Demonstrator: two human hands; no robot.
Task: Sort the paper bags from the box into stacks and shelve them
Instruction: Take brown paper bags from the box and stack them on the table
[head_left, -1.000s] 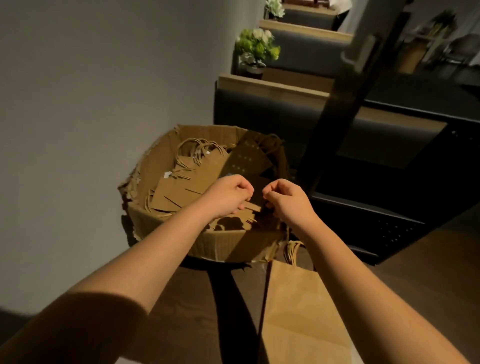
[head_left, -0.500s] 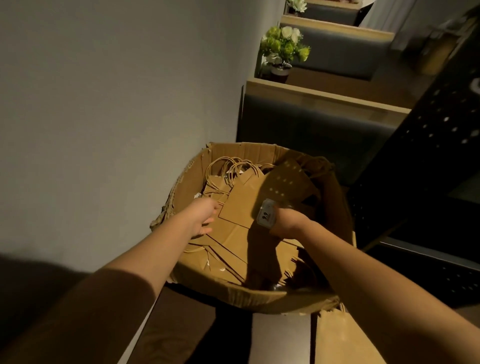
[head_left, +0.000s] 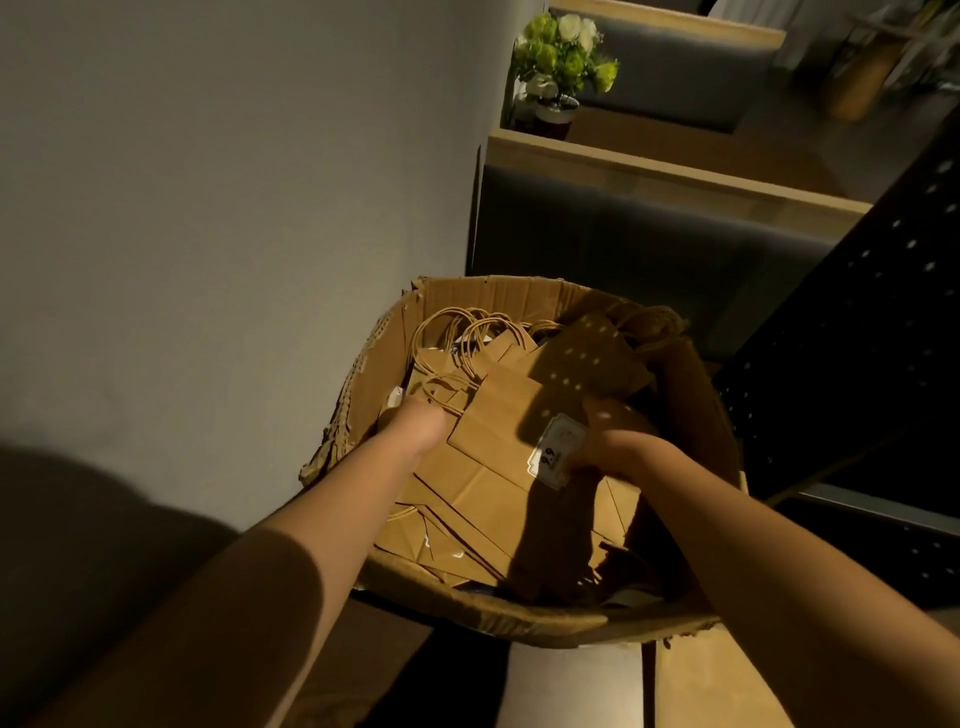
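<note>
A single head-worn, wide-angle camera supplies the only view. It looks forward and steeply down from above the person's forearms, which enter from the lower edge and converge toward the frame centre. The cardboard box (head_left: 524, 618) sits close below the lens and fills the lower middle of the frame. The wall (head_left: 208, 208) occupies the left half. Bench seating (head_left: 649, 244) and a flower pot (head_left: 558, 62) recede toward the top right. Straight edges bow near the borders. No second view overlaps this one.

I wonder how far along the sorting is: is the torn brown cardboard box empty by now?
No, the torn brown cardboard box holds many flat brown paper bags with twisted handles, and both hands reach among them.
</note>
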